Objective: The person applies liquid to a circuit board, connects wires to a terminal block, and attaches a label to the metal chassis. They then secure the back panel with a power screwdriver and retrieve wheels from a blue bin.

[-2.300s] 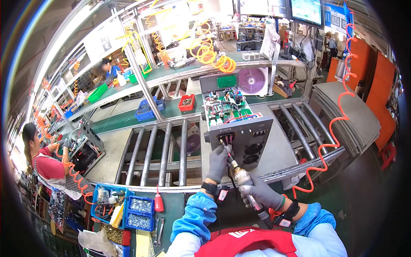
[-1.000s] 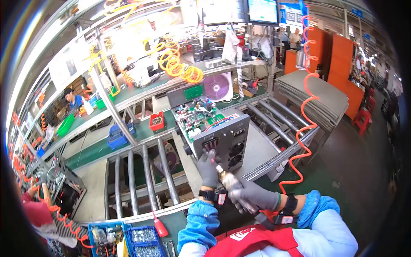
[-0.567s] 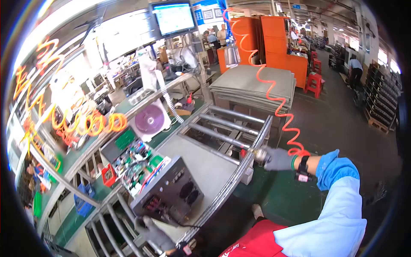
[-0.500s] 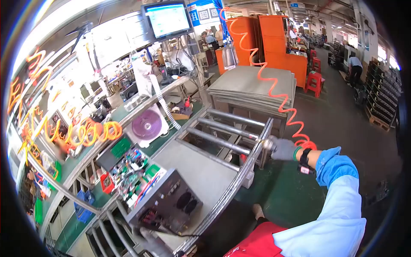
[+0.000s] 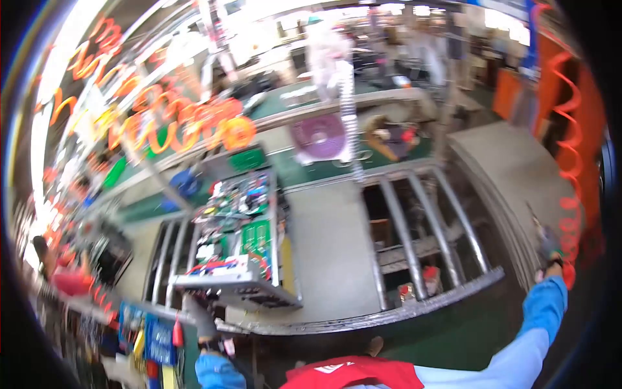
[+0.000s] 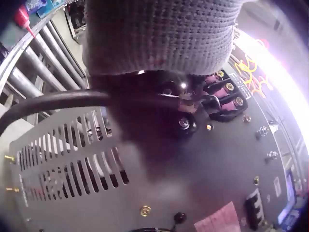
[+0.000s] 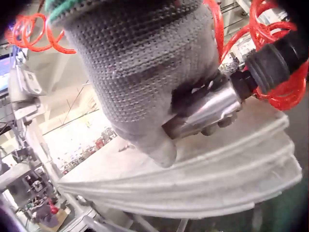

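My gloved right hand (image 5: 551, 245) grips a pneumatic screwdriver (image 7: 207, 113) at the far right, over a stack of flat grey boards (image 5: 505, 155). A red coiled air hose (image 5: 570, 155) hangs right behind that hand. On the left, my gloved left hand (image 5: 202, 319) is at the front panel (image 6: 183, 179) of a grey metal electronics chassis (image 5: 227, 280) with an open top. In the left wrist view a black cable (image 6: 58, 102) runs under this hand toward pink-sleeved terminals (image 6: 224, 90). The left fingers are hidden behind the glove, so I cannot tell whether they hold the cable.
The chassis stands on a bench board (image 5: 334, 240) between steel rollers (image 5: 427, 227). Blue bins (image 5: 160, 340) and a red bottle (image 5: 177, 334) lie at lower left. Orange coiled hoses (image 5: 188, 117) hang above. Another person (image 5: 71, 279) works at far left.
My right hand has carried the screwdriver away from the chassis to the board stack on the right. The left hand has stayed by the panel. The head view swung right, then back left.
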### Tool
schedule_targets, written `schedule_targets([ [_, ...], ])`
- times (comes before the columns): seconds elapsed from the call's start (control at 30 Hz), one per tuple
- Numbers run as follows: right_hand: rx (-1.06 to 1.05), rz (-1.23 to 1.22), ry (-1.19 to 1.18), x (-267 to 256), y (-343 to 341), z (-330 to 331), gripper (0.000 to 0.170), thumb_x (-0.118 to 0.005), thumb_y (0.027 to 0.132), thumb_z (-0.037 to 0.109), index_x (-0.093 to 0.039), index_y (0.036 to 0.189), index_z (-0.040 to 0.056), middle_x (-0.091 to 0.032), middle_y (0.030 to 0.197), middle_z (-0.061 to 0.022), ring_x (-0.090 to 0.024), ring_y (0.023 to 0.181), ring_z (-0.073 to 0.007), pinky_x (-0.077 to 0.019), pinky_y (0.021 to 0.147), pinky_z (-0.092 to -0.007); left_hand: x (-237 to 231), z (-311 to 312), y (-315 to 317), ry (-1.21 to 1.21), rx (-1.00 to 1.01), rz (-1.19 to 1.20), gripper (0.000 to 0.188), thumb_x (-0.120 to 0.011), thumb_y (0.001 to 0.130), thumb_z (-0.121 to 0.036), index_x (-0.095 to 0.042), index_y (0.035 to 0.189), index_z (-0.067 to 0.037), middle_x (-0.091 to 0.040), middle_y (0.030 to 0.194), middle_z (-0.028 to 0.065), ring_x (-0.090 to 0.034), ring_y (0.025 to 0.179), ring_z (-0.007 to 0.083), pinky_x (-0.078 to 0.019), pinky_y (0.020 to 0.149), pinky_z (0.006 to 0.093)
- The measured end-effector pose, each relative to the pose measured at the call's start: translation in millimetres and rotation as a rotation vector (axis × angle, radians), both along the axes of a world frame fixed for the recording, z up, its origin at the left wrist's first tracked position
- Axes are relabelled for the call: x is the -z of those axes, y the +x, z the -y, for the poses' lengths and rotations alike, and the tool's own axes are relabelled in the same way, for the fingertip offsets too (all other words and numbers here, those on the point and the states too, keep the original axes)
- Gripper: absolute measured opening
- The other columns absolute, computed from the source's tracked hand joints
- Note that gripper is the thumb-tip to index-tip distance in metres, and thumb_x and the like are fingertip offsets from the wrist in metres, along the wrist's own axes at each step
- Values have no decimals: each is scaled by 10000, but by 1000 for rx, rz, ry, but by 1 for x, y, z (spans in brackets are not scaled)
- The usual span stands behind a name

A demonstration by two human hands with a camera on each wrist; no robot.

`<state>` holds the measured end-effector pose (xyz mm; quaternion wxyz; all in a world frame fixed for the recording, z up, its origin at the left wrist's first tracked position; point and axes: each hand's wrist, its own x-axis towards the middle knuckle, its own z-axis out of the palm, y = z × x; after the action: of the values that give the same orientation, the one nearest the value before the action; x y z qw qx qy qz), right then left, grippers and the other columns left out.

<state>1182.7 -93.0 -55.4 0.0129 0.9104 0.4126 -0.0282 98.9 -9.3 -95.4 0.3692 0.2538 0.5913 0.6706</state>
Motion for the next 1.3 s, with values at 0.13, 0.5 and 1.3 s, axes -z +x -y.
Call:
schedule_targets([
  [0.13, 42, -3, 257, 92, 126, -59, 485, -480, 969, 201, -440, 1406, -5, -491, 1404, -268, -489, 1283, -415, -409, 1088, -465, 24, -7, -27, 107, -52, -347, 592, -345, 1048, -570, -435, 1443, -139, -531, 1198, 19, -508, 1021, 148, -477, 861, 333],
  [0.5, -1054, -703, 867, -57, -481, -181, 416, -706, 800, 152, -615, 1184, 24, -632, 1041, -176, -617, 980, -358, -502, 843, -434, 53, -26, -12, 319, -38, 52, 627, -484, 975, -610, -495, 1386, -136, -585, 1292, 9, -558, 1167, 190, -462, 997, 371],
  [1.3, -868, -886, 1145, -48, -500, -168, 495, -430, 1048, 395, -567, 1286, -16, -606, 1227, -117, -563, 1139, -210, -426, 1019, -353, -18, 145, 327, 274, 827, -617, 650, -662, 867, -307, -452, 1436, -73, -580, 1254, 210, -591, 1154, 354, -488, 968, 423],
])
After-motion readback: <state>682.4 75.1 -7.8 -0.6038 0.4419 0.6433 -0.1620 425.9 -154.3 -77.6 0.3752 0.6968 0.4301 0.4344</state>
